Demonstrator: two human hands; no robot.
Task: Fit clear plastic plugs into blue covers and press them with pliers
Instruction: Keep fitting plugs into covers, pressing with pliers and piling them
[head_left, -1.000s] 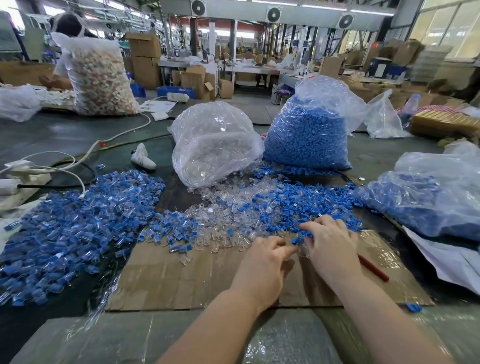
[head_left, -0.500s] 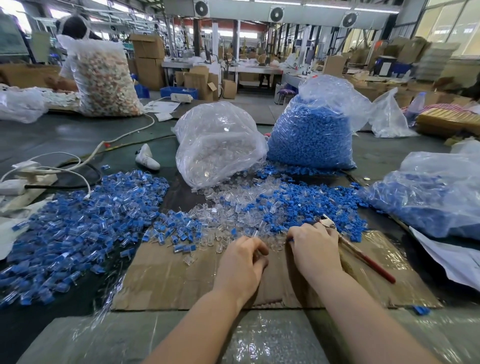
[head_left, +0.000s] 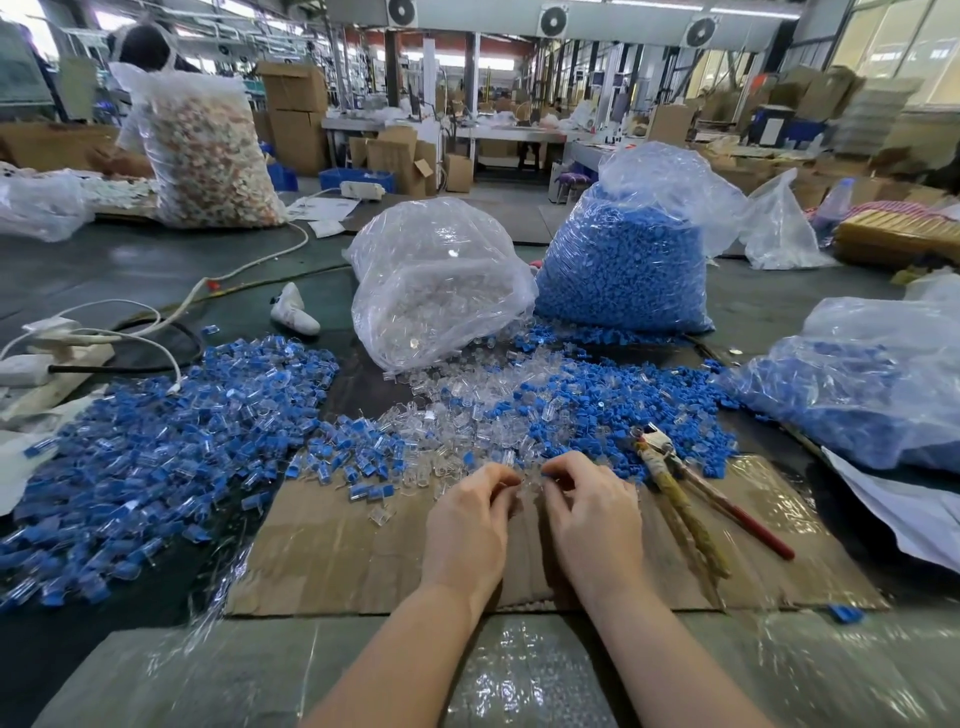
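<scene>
While both hands meet at the lower centre of the frame, the left hand (head_left: 470, 525) and right hand (head_left: 589, 519) curl their fingertips close together, apparently pinching small parts at the edge of the clear plastic plugs (head_left: 467, 415) and blue covers (head_left: 613, 410); what they hold is too small to tell. Seat the plug squarely before reaching right for the pliers (head_left: 675, 483), which lie untouched on the cardboard (head_left: 337, 551).

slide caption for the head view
Both hands, left hand and right hand, pinch small parts beside idle pliers on cardboard.
</scene>
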